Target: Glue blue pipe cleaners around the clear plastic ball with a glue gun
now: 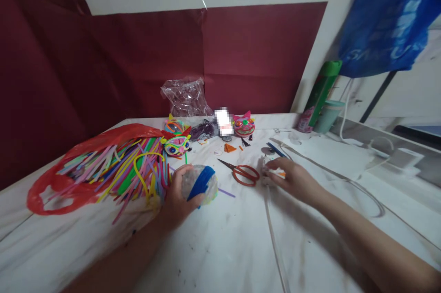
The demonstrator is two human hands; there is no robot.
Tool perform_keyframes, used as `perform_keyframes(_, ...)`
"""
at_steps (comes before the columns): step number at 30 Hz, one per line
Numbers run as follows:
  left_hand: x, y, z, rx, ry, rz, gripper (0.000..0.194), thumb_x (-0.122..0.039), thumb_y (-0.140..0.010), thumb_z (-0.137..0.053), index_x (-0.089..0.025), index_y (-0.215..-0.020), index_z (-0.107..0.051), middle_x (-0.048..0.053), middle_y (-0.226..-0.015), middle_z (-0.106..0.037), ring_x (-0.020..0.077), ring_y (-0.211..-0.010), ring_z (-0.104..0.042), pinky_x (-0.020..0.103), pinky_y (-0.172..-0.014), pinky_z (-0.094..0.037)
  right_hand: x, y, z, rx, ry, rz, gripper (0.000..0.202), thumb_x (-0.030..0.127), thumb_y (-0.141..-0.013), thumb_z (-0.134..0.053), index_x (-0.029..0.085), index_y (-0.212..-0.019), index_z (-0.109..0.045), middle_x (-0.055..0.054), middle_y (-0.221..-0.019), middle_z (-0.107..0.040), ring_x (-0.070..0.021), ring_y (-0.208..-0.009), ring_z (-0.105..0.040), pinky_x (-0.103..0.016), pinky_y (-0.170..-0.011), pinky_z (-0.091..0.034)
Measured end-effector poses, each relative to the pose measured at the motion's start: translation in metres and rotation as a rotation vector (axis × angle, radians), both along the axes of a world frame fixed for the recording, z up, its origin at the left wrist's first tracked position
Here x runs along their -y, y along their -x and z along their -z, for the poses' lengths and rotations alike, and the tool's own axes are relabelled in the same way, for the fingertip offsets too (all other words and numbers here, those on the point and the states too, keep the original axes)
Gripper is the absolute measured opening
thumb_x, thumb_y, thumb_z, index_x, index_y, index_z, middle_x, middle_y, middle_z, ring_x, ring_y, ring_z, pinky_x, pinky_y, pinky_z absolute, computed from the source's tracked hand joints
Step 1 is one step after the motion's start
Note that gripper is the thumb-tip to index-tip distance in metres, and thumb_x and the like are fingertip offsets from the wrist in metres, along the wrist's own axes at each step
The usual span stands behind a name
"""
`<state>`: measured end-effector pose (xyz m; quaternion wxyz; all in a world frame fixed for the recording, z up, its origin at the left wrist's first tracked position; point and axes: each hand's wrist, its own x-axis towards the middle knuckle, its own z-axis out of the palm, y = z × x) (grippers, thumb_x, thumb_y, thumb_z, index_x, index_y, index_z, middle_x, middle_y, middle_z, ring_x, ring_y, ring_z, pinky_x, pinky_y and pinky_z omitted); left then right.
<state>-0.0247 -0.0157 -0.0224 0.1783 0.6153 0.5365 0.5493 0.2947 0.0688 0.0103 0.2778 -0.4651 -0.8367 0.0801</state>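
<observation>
My left hand (179,197) is wrapped round a greyish, see-through ball-like piece (199,193) with a wide blue band across it. My right hand (292,176) is closed over a small white and orange item (278,172), blurred and mostly covered by the fingers. Under those fingers sits a white block (267,178) with a white cord (274,238) running toward me. Between the hands lies a pair of scissors (245,175) with red handles, blades pointing left. A purple strip (226,193) lies beside the ball-like piece.
To the left, a red plastic bag (48,203) spills many colourful fuzzy stems (113,169). Decorated animal faces, one multicoloured (176,145) and one pink (244,126), stand behind. A clear plastic bag (186,95), green can (322,91) and teal cup (330,116) are at the back.
</observation>
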Motion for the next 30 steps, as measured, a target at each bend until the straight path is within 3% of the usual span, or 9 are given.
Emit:
perform_keyframes(2, 0.001, -0.001, 0.001, -0.099, -0.095, 0.015, 0.064, -0.018, -0.061, -0.071, -0.027, -0.119, -0.048, 0.011, -0.126, -0.050, 0.0331, -0.120, -0.047, 0.054, -0.103, -0.036, 0.019, 0.030, -0.001, -0.190, 0.150, -0.119, 0.020, 0.031, -0.080, -0.051, 0.020, -0.092, -0.063, -0.008, -0.093, -0.069, -0.0212, -0.079, -0.064, -0.033, -0.069, -0.050)
perform_keyframes(4, 0.003, -0.002, 0.001, -0.170, -0.169, 0.030, 0.063, -0.017, -0.062, -0.069, -0.026, -0.120, -0.046, 0.012, -0.129, -0.047, 0.0328, -0.123, -0.045, 0.055, -0.106, -0.034, 0.035, 0.061, 0.004, -0.353, 0.286, -0.220, 0.035, 0.033, -0.075, -0.059, 0.019, -0.108, -0.059, -0.010, -0.106, -0.065, -0.0237, -0.092, -0.063, -0.033, -0.071, -0.052)
perform_keyframes(7, 0.004, -0.004, 0.000, -0.239, -0.221, 0.040, 0.061, -0.017, -0.065, -0.066, -0.024, -0.121, -0.043, 0.013, -0.129, -0.047, 0.0318, -0.123, -0.046, 0.054, -0.105, -0.036, 0.047, 0.102, 0.016, -0.525, 0.429, -0.251, 0.063, 0.036, -0.066, -0.071, 0.019, -0.122, -0.050, -0.014, -0.123, -0.057, -0.0279, -0.107, -0.057, -0.034, -0.071, -0.052)
perform_keyframes(10, 0.006, -0.006, 0.000, -0.290, -0.241, 0.040, 0.060, -0.018, -0.067, -0.065, -0.022, -0.121, -0.041, 0.013, -0.129, -0.045, 0.0317, -0.124, -0.045, 0.053, -0.104, -0.037, 0.049, 0.126, 0.026, -0.644, 0.487, -0.254, 0.066, 0.033, -0.064, -0.073, 0.019, -0.123, -0.048, -0.014, -0.125, -0.055, -0.0269, -0.108, -0.056, -0.037, -0.077, -0.051)
perform_keyframes(17, 0.005, -0.006, 0.003, -0.327, -0.229, 0.053, 0.058, -0.017, -0.069, -0.062, -0.020, -0.122, -0.040, 0.014, -0.128, -0.044, 0.0307, -0.124, -0.044, 0.054, -0.104, -0.037, 0.045, 0.134, 0.034, -0.768, 0.534, -0.265, 0.050, 0.024, -0.064, -0.072, 0.021, -0.112, -0.055, -0.007, -0.113, -0.061, -0.0225, -0.100, -0.057, -0.036, -0.081, -0.050)
perform_keyframes(30, 0.000, -0.005, 0.007, -0.356, -0.170, 0.072, 0.060, -0.017, -0.068, -0.064, -0.022, -0.123, -0.039, 0.012, -0.129, -0.043, 0.0307, -0.126, -0.043, 0.053, -0.106, -0.035, 0.043, 0.134, 0.036, -0.829, 0.647, -0.232, 0.048, 0.022, -0.063, -0.071, 0.019, -0.108, -0.055, -0.006, -0.108, -0.064, -0.0232, -0.100, -0.058, -0.039, -0.089, -0.046)
